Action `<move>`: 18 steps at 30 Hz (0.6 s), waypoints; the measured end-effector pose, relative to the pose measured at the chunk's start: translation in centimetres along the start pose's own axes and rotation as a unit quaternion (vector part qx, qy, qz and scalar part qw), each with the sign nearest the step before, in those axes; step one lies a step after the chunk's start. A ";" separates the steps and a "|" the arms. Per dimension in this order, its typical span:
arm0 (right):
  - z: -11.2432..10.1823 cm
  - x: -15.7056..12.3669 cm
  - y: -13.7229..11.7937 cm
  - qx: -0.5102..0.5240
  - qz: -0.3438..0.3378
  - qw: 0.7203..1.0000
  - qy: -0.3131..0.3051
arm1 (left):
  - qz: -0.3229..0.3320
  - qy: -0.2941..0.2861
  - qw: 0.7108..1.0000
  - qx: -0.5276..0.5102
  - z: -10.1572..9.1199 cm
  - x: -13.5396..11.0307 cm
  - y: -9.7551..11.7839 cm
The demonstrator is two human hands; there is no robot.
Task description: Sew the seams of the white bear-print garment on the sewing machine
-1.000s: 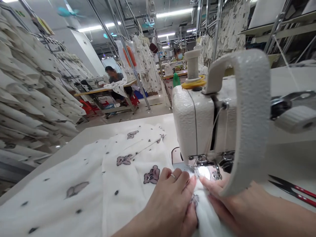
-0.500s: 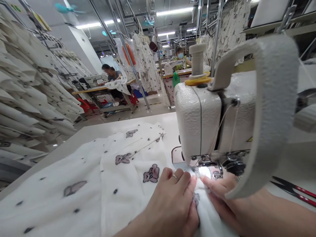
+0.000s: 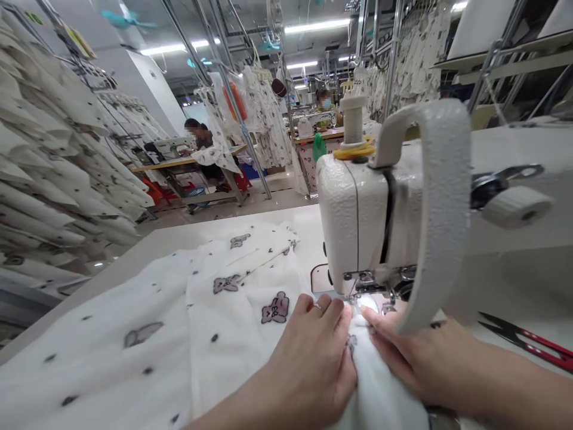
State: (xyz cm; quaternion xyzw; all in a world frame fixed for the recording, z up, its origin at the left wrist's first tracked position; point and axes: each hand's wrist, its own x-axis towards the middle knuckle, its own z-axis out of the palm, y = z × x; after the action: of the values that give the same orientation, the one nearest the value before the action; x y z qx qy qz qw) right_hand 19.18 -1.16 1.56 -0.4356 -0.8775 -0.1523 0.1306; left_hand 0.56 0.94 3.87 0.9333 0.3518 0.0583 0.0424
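Note:
White fabric printed with bears and dark spots (image 3: 233,322) spreads over the left of the table and runs under the needle area of a white sewing machine (image 3: 342,221). My left hand (image 3: 316,352), a ring on one finger, is closed on the fabric just left of the presser foot, its fingers curled. On the other side, my right hand (image 3: 416,352) pinches the fabric edge close to the foot, partly behind the machine's curved white guard (image 3: 443,209). A small lamp lights the stitching spot. The fingertips hide part of the cloth there.
Red-handled thread snips (image 3: 528,340) lie on the table at the right. A thread spool (image 3: 353,122) stands atop the machine. Printed garments (image 3: 54,155) hang densely at the left. Another person (image 3: 203,143) sits at a machine in the back, with one more person farther off.
The camera view has shifted slightly, so the machine's guard appears farther left and its handwheel side shows more. Both hands stay at the presser foot with the fabric.

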 end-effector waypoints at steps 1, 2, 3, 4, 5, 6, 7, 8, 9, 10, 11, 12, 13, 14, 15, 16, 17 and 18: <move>0.0 0.0 0.0 -0.007 -0.002 1.000 -0.002 | 0.004 0.004 1.000 0.001 -0.1 0.1 0.0; 0.1 -0.1 0.0 -0.010 -0.002 1.000 -0.006 | 0.008 0.009 1.000 0.006 -0.3 0.1 0.0; 0.1 -0.1 0.1 -0.008 -0.002 1.000 -0.014 | 0.010 0.012 1.000 0.014 -0.4 0.1 0.1; 0.1 0.0 0.1 -0.003 -0.001 1.000 -0.021 | 0.007 0.013 1.000 0.024 -0.4 0.0 0.3; 0.1 0.0 0.1 0.004 0.004 1.000 -0.028 | -0.004 0.013 0.999 0.035 -0.4 -0.3 0.7; 0.0 0.1 0.1 0.015 0.009 0.999 -0.038 | -0.018 0.019 0.998 0.051 -0.1 -0.7 1.2; 0.0 0.1 0.1 0.029 0.014 0.998 -0.050 | -0.030 0.033 0.997 0.070 0.3 -1.3 1.8; -0.1 0.1 0.2 0.044 0.017 0.997 -0.062 | -0.035 0.054 0.994 0.093 0.9 -2.0 2.5; -0.3 0.0 0.3 0.058 0.017 0.996 -0.072 | -0.032 0.082 0.989 0.118 1.6 -2.7 3.2; -0.5 -0.3 0.4 0.069 0.012 0.994 -0.081 | -0.024 0.114 0.983 0.141 2.4 -3.5 3.9; -0.8 -0.6 0.6 0.075 -0.002 0.994 -0.083 | -0.018 0.147 0.977 0.155 3.1 -4.2 4.5; -1.1 -1.1 0.7 0.076 -0.026 0.994 -0.073 | -0.017 0.177 0.973 0.151 3.7 -4.7 4.9; -1.4 -1.6 0.7 0.077 -0.059 0.994 -0.052 | -0.025 0.203 0.971 0.127 4.1 -5.1 5.1; -1.7 -2.2 0.6 0.079 -0.098 0.992 -0.031 | -0.031 0.233 0.968 0.087 4.4 -5.3 5.1; -1.9 -2.8 0.4 0.084 -0.141 0.986 -0.006 | -0.040 0.259 0.964 0.035 4.4 -5.3 4.8; -2.0 -3.3 -0.1 0.093 -0.176 0.980 0.013 | -0.053 0.274 0.960 -0.024 4.2 -5.0 4.4; -1.8 -3.7 -0.8 0.106 -0.199 0.974 0.033 | -0.069 0.278 0.955 -0.081 3.8 -4.6 3.8; -1.4 -4.0 -1.7 0.121 -0.208 0.969 0.056 | -0.089 0.277 0.948 -0.130 3.4 -4.0 3.1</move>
State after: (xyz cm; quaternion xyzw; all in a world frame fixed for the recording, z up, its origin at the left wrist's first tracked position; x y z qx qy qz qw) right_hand 20.30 -5.59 1.14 -0.2154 -0.9520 -0.0931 0.1964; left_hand 0.12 -4.18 0.53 0.8317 0.4206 0.3557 0.0689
